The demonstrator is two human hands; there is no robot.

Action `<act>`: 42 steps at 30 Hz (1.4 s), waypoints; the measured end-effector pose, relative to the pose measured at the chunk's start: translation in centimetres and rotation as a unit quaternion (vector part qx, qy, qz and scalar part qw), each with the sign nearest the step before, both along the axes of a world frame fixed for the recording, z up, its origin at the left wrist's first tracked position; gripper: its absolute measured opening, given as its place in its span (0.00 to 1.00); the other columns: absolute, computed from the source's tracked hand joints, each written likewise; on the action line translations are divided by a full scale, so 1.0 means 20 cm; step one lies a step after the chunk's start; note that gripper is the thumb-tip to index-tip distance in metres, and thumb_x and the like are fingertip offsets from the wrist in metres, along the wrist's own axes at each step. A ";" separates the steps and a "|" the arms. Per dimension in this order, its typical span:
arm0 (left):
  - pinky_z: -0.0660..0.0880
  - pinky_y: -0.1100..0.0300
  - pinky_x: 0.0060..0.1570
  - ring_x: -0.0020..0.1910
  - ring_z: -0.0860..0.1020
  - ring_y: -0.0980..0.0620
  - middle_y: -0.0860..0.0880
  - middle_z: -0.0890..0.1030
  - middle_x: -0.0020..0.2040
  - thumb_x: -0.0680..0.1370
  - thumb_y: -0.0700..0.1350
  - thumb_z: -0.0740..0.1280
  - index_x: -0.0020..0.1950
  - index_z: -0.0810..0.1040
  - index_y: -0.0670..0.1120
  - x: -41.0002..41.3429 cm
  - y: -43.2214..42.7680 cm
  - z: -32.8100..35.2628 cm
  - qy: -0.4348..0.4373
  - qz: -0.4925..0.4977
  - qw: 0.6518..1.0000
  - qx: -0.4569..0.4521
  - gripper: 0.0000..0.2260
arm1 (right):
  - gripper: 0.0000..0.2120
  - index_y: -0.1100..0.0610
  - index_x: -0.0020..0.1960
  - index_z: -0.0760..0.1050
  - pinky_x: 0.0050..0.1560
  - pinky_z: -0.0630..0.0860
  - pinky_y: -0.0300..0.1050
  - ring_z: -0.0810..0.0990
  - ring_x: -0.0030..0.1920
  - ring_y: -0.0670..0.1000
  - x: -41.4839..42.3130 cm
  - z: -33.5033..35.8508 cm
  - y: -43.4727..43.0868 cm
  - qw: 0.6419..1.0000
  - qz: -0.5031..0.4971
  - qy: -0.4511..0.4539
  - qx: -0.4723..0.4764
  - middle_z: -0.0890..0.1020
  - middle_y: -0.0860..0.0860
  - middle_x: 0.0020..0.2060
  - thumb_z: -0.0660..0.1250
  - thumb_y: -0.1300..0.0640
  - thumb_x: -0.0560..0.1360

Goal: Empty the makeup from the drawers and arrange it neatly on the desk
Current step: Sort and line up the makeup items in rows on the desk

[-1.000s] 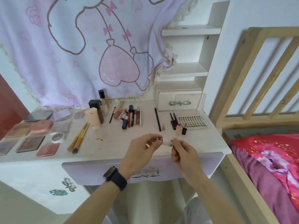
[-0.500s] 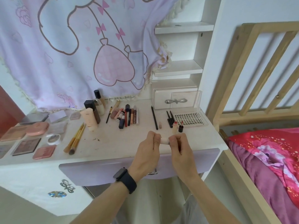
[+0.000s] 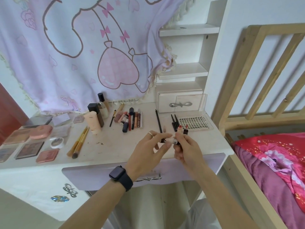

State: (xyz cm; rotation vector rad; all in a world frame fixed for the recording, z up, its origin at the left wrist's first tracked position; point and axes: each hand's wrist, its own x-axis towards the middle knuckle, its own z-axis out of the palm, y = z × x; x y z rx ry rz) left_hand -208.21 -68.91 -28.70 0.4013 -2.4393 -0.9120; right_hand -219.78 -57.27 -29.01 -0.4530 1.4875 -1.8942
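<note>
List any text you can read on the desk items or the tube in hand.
"XOXO", as far as it can be made out: right edge of the lash tray.
Small tube pinched between left hand and right hand: dark label print, too blurred to read.
Row of lip pencils: print too small.

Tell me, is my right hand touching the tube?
Touching. The head view shows the right hand pinching one end of the tube with its fingertips.

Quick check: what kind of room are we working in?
Most likely a bedroom: a white vanity desk spread with makeup stands right beside a wooden bed frame with red bedding.
</note>
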 end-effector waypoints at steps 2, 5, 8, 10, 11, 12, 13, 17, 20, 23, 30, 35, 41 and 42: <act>0.69 0.73 0.47 0.46 0.75 0.62 0.61 0.75 0.52 0.79 0.55 0.68 0.63 0.79 0.60 0.01 -0.03 0.01 0.014 -0.003 0.998 -0.055 0.13 | 0.12 0.57 0.43 0.74 0.28 0.61 0.40 0.62 0.25 0.48 -0.01 0.01 0.00 1.000 0.001 0.004 0.003 0.69 0.51 0.27 0.64 0.53 0.83; 0.68 0.73 0.48 0.47 0.73 0.64 0.61 0.76 0.49 0.78 0.53 0.70 0.62 0.82 0.57 -0.01 -0.06 0.03 0.024 0.008 0.997 -0.072 0.12 | 0.06 0.56 0.49 0.77 0.32 0.68 0.41 0.69 0.29 0.49 -0.02 0.01 0.02 0.993 0.026 0.113 0.037 0.76 0.51 0.31 0.64 0.56 0.83; 0.67 0.74 0.46 0.48 0.74 0.63 0.60 0.76 0.47 0.79 0.51 0.70 0.61 0.83 0.56 -0.02 -0.07 0.06 0.017 0.021 0.999 -0.019 0.11 | 0.12 0.47 0.59 0.77 0.42 0.78 0.42 0.81 0.40 0.48 -0.04 0.03 0.06 0.982 0.053 0.170 0.058 0.84 0.45 0.46 0.69 0.61 0.79; 0.67 0.73 0.45 0.48 0.75 0.61 0.60 0.77 0.48 0.79 0.51 0.70 0.61 0.83 0.56 -0.02 -0.07 0.06 0.019 0.022 1.000 -0.009 0.11 | 0.14 0.46 0.63 0.76 0.41 0.79 0.44 0.83 0.40 0.50 -0.04 0.06 0.07 0.987 0.066 0.133 0.054 0.85 0.48 0.49 0.70 0.53 0.79; 0.68 0.73 0.45 0.49 0.75 0.60 0.60 0.77 0.48 0.79 0.51 0.70 0.61 0.83 0.56 -0.02 -0.07 0.06 0.020 0.020 1.000 -0.004 0.11 | 0.12 0.49 0.62 0.76 0.39 0.77 0.45 0.81 0.36 0.51 -0.04 0.07 0.07 0.988 0.063 0.128 0.063 0.86 0.50 0.46 0.69 0.49 0.79; 0.68 0.72 0.44 0.49 0.75 0.59 0.60 0.77 0.49 0.79 0.51 0.70 0.60 0.83 0.56 -0.02 -0.07 0.06 0.021 0.017 1.000 0.003 0.11 | 0.12 0.54 0.58 0.77 0.36 0.75 0.44 0.77 0.32 0.50 -0.04 0.08 0.07 0.986 0.047 0.139 0.084 0.86 0.51 0.41 0.67 0.47 0.80; 0.69 0.71 0.44 0.49 0.75 0.59 0.60 0.78 0.49 0.79 0.51 0.70 0.60 0.83 0.56 -0.02 -0.06 0.06 0.021 0.013 1.000 0.012 0.11 | 0.13 0.57 0.53 0.78 0.34 0.73 0.43 0.75 0.30 0.50 -0.05 0.08 0.06 0.981 0.033 0.161 0.100 0.84 0.51 0.36 0.66 0.46 0.80; 0.72 0.68 0.44 0.48 0.76 0.59 0.59 0.80 0.48 0.78 0.50 0.71 0.59 0.84 0.56 -0.03 -0.08 0.06 0.022 0.012 0.999 0.046 0.10 | 0.04 0.52 0.53 0.79 0.40 0.79 0.43 0.81 0.37 0.52 -0.08 0.08 0.08 0.981 0.064 0.169 0.064 0.83 0.50 0.41 0.70 0.58 0.79; 0.71 0.69 0.44 0.48 0.76 0.59 0.58 0.81 0.48 0.78 0.49 0.71 0.59 0.84 0.57 -0.03 -0.09 0.07 0.019 0.014 0.998 0.058 0.10 | 0.13 0.46 0.61 0.77 0.45 0.81 0.45 0.85 0.44 0.51 -0.08 0.09 0.08 0.984 0.075 0.147 0.068 0.84 0.49 0.50 0.71 0.49 0.78; 0.70 0.71 0.44 0.48 0.75 0.61 0.58 0.81 0.48 0.78 0.48 0.71 0.58 0.84 0.57 -0.04 -0.08 0.09 0.014 0.006 0.998 0.053 0.09 | 0.16 0.55 0.56 0.78 0.37 0.78 0.43 0.80 0.35 0.49 -0.07 0.12 0.06 0.981 0.046 0.160 0.103 0.85 0.50 0.39 0.65 0.43 0.80; 0.71 0.69 0.44 0.49 0.75 0.61 0.60 0.80 0.48 0.79 0.50 0.70 0.58 0.83 0.59 -0.04 -0.10 0.08 -0.002 0.002 0.999 0.033 0.09 | 0.12 0.48 0.59 0.78 0.51 0.83 0.47 0.85 0.48 0.48 -0.10 0.10 0.08 0.975 0.078 0.192 0.085 0.83 0.47 0.53 0.72 0.56 0.77; 0.71 0.67 0.44 0.49 0.75 0.60 0.60 0.79 0.47 0.78 0.50 0.71 0.58 0.84 0.59 -0.04 -0.09 0.08 -0.002 0.002 0.999 0.035 0.09 | 0.12 0.57 0.53 0.79 0.39 0.80 0.43 0.79 0.35 0.49 -0.09 0.11 0.07 0.976 0.065 0.169 0.125 0.86 0.51 0.38 0.65 0.49 0.81; 0.70 0.69 0.45 0.49 0.75 0.61 0.60 0.80 0.48 0.78 0.50 0.71 0.59 0.83 0.59 -0.05 -0.11 0.07 -0.006 0.006 0.999 0.041 0.10 | 0.10 0.50 0.57 0.78 0.49 0.83 0.46 0.85 0.45 0.49 -0.11 0.09 0.08 0.980 0.062 0.165 0.088 0.84 0.48 0.53 0.73 0.54 0.77; 0.70 0.68 0.45 0.49 0.75 0.61 0.60 0.80 0.48 0.78 0.50 0.71 0.59 0.83 0.59 -0.05 -0.11 0.07 -0.004 0.006 0.999 0.040 0.10 | 0.10 0.51 0.58 0.78 0.46 0.83 0.46 0.85 0.42 0.49 -0.10 0.10 0.08 0.982 0.062 0.153 0.097 0.85 0.49 0.51 0.71 0.50 0.78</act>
